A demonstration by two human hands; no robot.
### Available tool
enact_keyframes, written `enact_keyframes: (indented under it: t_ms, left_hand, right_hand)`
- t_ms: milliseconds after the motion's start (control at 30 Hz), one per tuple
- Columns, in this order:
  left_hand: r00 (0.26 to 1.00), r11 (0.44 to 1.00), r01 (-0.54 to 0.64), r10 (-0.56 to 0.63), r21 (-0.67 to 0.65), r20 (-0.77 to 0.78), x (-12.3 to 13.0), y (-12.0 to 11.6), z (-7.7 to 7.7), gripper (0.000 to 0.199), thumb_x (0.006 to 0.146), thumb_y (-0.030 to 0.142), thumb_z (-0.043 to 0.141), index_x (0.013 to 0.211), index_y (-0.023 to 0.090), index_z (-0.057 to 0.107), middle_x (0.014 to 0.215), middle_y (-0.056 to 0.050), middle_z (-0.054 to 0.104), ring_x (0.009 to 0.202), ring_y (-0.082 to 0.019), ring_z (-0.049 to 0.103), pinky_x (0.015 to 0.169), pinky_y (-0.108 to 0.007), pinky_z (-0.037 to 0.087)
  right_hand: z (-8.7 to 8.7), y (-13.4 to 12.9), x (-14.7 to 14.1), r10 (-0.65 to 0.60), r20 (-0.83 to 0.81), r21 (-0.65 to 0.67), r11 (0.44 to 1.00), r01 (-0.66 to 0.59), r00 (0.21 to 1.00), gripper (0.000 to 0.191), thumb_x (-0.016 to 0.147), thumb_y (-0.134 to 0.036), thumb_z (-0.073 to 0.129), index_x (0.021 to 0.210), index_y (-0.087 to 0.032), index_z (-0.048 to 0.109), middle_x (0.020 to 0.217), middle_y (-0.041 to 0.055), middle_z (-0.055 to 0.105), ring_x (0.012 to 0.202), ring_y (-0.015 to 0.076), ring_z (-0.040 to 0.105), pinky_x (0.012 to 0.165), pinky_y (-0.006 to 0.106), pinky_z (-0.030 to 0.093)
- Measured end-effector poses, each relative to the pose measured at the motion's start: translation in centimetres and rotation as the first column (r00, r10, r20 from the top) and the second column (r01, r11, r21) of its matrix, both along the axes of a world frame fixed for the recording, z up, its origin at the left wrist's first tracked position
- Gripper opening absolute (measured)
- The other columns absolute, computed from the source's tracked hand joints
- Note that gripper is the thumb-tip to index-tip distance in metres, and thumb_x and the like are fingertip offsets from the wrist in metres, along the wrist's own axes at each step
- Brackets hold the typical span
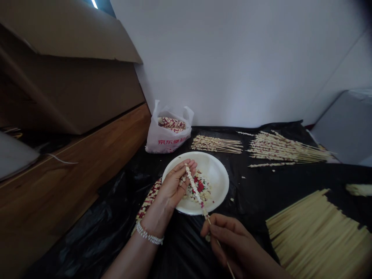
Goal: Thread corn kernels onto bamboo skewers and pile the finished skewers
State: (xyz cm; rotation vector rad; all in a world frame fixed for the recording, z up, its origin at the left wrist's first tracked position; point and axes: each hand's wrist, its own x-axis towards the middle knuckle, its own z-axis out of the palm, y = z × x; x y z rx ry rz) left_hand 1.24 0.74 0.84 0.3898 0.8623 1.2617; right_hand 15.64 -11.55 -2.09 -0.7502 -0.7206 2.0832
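Note:
My right hand (229,236) pinches the lower part of a thin skewer (194,185) threaded with cream corn kernels and a few dark red ones. The skewer slants up and left over a white bowl (219,188). My left hand (177,180), palm up and cupped, holds a few loose kernels (182,180); its fingers lie beside the skewer's upper end. Loose cream and reddish kernels (205,193) lie in the bowl, whose bottom has a red and green pattern. A red-and-cream corn cob (149,199) lies partly hidden behind my left forearm.
A white plastic bag (165,141) holds mottled corn cobs. Behind the bowl lie two piles of threaded skewers, one small (215,143) and one larger (279,147). Many bare sticks (319,236) lie at right. Black sheeting (116,209) covers the floor; a cardboard box (69,77) stands left.

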Motion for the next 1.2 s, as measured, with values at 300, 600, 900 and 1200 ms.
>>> enact_keyframes:
  t_ms: [300,600,900,1200]
  left_hand:
    - [0.993,0.994,-0.034,0.045,-0.107,0.109,0.0,0.3,0.4,0.024,0.085,0.006,0.05,0.105,0.005,0.064,0.101,-0.019,0.072,0.096,-0.024,0.069,0.083,-0.031,0.058]
    - [0.986,0.991,-0.032,0.052,-0.128,0.16,-0.4,0.4,0.1,0.028,0.091,0.012,0.046,0.114,0.003,0.059,0.103,-0.018,0.071,0.101,-0.025,0.068,0.083,-0.032,0.057]
    - [0.98,0.997,-0.058,0.065,-0.042,0.191,-1.1,0.6,0.6,0.041,0.095,0.025,0.035,0.12,0.0,0.057,0.11,-0.021,0.069,0.103,-0.028,0.066,0.083,-0.038,0.057]
    - [0.986,0.997,-0.078,0.08,-0.016,0.149,-1.0,0.4,0.7,0.035,0.094,0.023,0.039,0.111,0.002,0.062,0.106,-0.019,0.071,0.099,-0.026,0.068,0.085,-0.036,0.056]
  right_hand:
    - [0.0,-0.1,-0.1,-0.043,0.008,-0.005,0.999,0.043,0.999,0.028,0.08,-0.042,0.069,0.077,-0.015,0.065,0.037,-0.008,0.051,0.026,0.0024,0.023,0.027,0.016,0.011]
    - [0.0,-0.1,-0.3,-0.016,0.037,0.008,1.0,0.015,0.999,0.029,0.079,-0.044,0.069,0.077,-0.016,0.065,0.036,-0.0083,0.05,0.025,0.0025,0.023,0.027,0.016,0.01]
    - [0.2,-0.2,-0.3,-0.008,0.023,0.004,1.0,0.008,1.0,0.027,0.079,-0.042,0.069,0.075,-0.015,0.065,0.036,-0.0076,0.051,0.026,0.0023,0.027,0.028,0.015,0.014]
    - [0.3,-0.2,-0.2,0.016,0.034,0.009,1.0,-0.016,0.999,0.029,0.079,-0.044,0.068,0.076,-0.015,0.065,0.037,-0.0075,0.052,0.025,0.0024,0.027,0.028,0.015,0.013]
